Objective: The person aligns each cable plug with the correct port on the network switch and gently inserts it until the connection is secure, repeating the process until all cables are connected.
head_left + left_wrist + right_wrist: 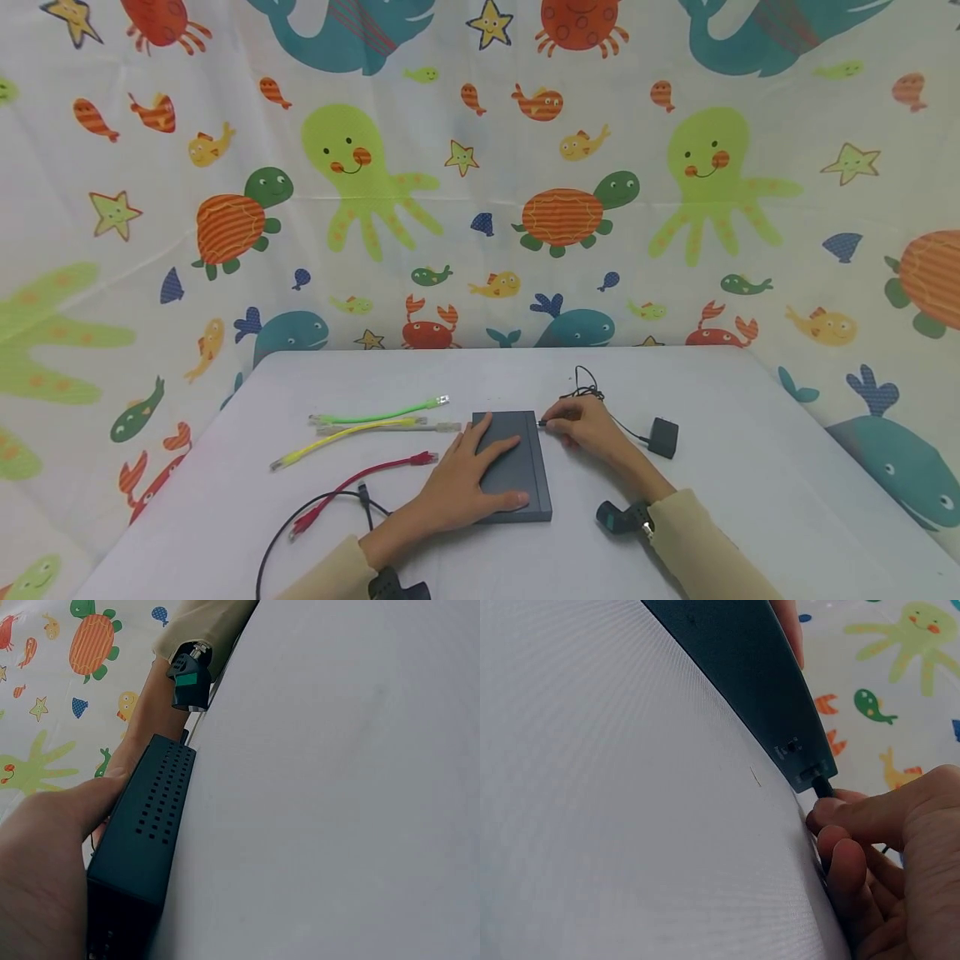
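Observation:
A flat dark grey network switch lies on the white table. My left hand rests on its top with fingers spread, the thumb near its front edge. In the left wrist view, the near wall of the switch shows rows of vent holes. On the right, my right hand pinches a small black power plug at the switch's right side. Seen from the right wrist, the plug meets the socket near the corner, beside a small slider; the fingers hide most of it.
A thin black cord lies bunched behind the right hand and runs to a black power adapter. Left of the switch lie green, yellow, grey and red network cables, plus a black cable.

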Tool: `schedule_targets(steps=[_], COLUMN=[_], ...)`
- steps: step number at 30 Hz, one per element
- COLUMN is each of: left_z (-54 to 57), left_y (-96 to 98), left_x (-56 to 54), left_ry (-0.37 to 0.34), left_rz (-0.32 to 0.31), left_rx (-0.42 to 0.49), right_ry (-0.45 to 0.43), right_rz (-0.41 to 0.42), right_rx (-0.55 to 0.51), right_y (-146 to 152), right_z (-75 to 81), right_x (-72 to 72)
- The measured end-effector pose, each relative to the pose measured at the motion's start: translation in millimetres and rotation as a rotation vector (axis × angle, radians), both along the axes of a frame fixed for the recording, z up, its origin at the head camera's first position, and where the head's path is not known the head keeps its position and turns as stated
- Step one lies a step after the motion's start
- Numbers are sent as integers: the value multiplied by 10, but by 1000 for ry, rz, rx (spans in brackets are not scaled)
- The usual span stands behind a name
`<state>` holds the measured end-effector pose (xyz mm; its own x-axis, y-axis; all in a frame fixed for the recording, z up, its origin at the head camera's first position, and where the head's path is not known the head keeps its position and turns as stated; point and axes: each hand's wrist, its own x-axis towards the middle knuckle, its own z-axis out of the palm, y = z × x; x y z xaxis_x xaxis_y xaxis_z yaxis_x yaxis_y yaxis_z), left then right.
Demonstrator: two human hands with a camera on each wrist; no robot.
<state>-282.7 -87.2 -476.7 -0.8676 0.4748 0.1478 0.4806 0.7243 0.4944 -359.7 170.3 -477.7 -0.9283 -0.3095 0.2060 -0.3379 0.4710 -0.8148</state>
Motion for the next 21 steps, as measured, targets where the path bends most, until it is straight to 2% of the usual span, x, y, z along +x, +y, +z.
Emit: schedule_targets(steps=[12,21], left_z=[0,-27], left_y=[11,-29], left_x=[-11,18], left_ry=[4,9], left_rz=[4,1], left_rx=[-5,-14], right_ry=[-16,-17], right_rz=[1,20], right_rx=[-8,-7], right_y=[-14,-117], right_z=[55,333], right_x=[33,284])
